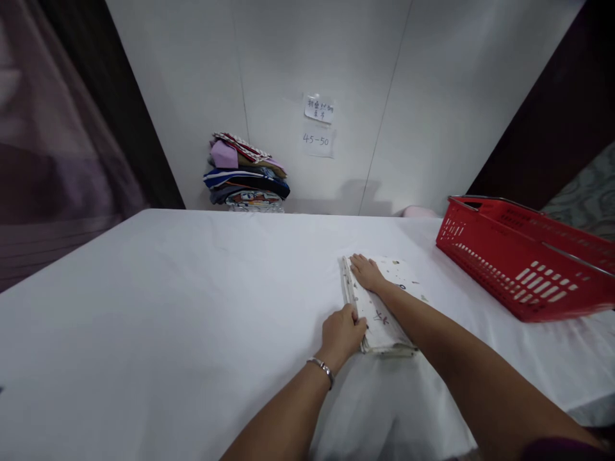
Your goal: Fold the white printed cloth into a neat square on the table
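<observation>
A folded white cloth (391,330) with small printed figures lies in several layers on the white-covered table (192,307), right of the middle. My left hand (340,331), with a silver bracelet at the wrist, is closed on the cloth's near left edge, thumb on top and the curled fingers partly hidden. Farther back, my right hand (368,272) rests flat on the cloth's far left part, its fingers stretched out. The right forearm passes over the cloth and covers some of its right side.
To the right stands a red plastic basket (509,256) with metal handles. A stack of folded fabrics (247,173) sits beyond the table's far edge, against the pale wall (298,57). Two paper notes (318,125) are stuck there. A curtain (62,147) hangs at the left.
</observation>
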`<state>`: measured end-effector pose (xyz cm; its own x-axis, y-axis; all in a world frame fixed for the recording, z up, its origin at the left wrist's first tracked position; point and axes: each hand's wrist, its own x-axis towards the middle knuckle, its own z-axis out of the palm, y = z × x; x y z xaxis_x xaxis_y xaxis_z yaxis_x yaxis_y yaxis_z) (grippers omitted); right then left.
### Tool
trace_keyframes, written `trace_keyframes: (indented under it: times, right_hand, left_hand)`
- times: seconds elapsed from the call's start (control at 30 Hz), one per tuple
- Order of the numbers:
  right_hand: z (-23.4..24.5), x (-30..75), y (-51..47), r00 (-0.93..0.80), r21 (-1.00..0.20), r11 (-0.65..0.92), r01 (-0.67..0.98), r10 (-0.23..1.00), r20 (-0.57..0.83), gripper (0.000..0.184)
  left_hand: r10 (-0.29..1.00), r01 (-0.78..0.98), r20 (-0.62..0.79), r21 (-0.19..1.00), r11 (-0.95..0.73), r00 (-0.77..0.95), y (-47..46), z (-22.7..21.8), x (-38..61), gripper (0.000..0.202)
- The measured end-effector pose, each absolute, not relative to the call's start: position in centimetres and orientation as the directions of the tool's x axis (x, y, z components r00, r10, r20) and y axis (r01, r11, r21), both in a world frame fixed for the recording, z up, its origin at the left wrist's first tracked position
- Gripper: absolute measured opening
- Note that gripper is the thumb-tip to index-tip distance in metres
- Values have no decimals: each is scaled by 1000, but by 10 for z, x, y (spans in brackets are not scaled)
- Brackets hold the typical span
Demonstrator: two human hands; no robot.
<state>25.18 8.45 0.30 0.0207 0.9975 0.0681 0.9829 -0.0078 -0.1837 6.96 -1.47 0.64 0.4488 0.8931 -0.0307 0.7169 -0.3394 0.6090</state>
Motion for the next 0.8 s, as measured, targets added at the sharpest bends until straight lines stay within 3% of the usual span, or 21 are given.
trace_keyframes:
  times: [0.2,0.37,0.63,0.8]
  right_hand:
    - [9,250,53,-8,-224,18,974,999,46,42]
    - [9,254,-9,-113,-306,127,944,992,62,41]
    - [15,253,-108,-191,-401,302,865,937,293,34]
    - [9,239,-131,-240,-306,372,876,888,393,36]
  left_hand:
    - [895,700,-24,632,-332,446,-14,7,69,14]
    - [890,675,-8,655,-340,455,-13,8,69,15]
    - [864,523,-107,830,-195,491,0,7,62,21]
    - [851,513,-189,852,-107,491,0,9,60,16]
